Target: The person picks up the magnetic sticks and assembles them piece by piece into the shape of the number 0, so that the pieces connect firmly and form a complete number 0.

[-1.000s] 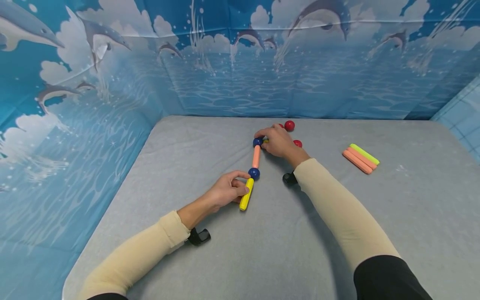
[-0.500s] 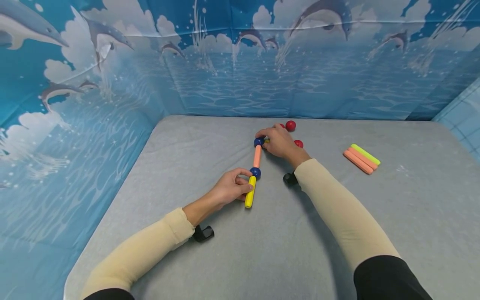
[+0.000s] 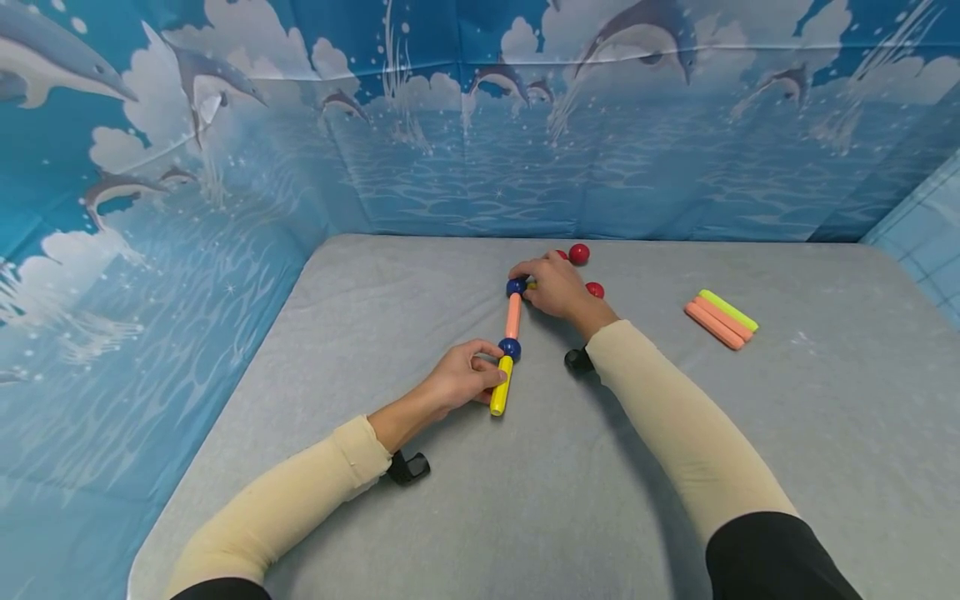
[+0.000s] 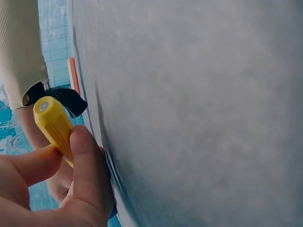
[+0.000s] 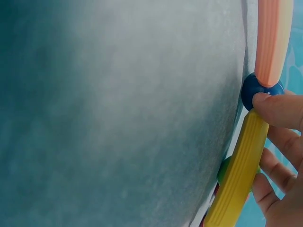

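Note:
In the head view my left hand (image 3: pixel 461 377) pinches a yellow magnetic building stick (image 3: pixel 500 387) between thumb and fingers; its far end meets the nearer blue ball (image 3: pixel 512 349). A round metal disc shows in this yellow stick's (image 4: pixel 54 124) free end in the left wrist view. From that ball an orange stick (image 3: pixel 513 317) runs to the farther blue ball (image 3: pixel 515 287). My right hand (image 3: pixel 558 287) grips the farther ball, thumb on it. A second yellow stick (image 5: pixel 239 175) leads off this ball under the right hand, with a green ball (image 5: pixel 224 169) partly hidden behind it.
Several red balls, one at the back (image 3: pixel 578 254), lie beyond and beside my right hand. Two orange sticks (image 3: pixel 714 324) and a yellow-green stick (image 3: pixel 729 310) lie side by side at the right. A dolphin-print curtain (image 3: pixel 450 183) hangs along the grey table's (image 3: pixel 420 517) back and left.
My left hand has moved slightly right with the yellow stick, bringing it more in line with the nearer blue ball. The right hand stays on the farther ball.

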`<state>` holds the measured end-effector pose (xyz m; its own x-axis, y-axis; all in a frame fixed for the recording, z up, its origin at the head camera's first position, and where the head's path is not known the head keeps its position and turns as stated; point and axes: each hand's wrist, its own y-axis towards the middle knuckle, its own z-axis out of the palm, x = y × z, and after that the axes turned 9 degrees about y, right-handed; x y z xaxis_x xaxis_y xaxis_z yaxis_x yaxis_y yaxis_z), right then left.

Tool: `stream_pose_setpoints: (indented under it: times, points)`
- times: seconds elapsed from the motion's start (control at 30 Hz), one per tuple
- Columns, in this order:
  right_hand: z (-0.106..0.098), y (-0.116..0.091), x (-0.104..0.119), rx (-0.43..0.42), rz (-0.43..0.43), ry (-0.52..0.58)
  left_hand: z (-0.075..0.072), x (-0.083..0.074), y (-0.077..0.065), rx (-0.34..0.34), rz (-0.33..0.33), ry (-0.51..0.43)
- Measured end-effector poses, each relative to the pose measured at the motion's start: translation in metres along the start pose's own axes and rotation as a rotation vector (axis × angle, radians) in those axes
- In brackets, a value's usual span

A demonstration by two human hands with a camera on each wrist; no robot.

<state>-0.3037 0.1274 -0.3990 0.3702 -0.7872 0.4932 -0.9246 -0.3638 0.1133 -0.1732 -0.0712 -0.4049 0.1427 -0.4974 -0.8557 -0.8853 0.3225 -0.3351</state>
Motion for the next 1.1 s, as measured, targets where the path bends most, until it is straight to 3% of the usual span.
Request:
stream_pose_setpoints:
  times: [0.3,0.43,0.63,0.77,0.97,1.1]
  points:
    - [0.001,-0.001,0.0,0.005,-0.003,-0.006,0.0,0.002,0.001,0.011,-0.02,0.005]
    - [0.0,-0.006,0.002,-0.011,-0.054,-0.041,-0.001,0.003,0.0,0.027,-0.033,0.017]
    - [-0.013,-0.037,0.002,-0.071,-0.163,-0.073,-0.005,0.004,-0.001,0.07,-0.04,0.023]
    - [-0.026,-0.064,-0.008,-0.052,-0.168,-0.041,-0.014,0.002,-0.003,0.059,-0.047,0.037]
    - [-0.041,-0.089,-0.04,-0.046,-0.087,0.026,-0.033,0.002,0.002,-0.023,0.054,0.185]
    - [-0.049,-0.094,-0.056,-0.065,-0.05,0.066,-0.041,0.0,0.009,-0.034,0.143,0.292]
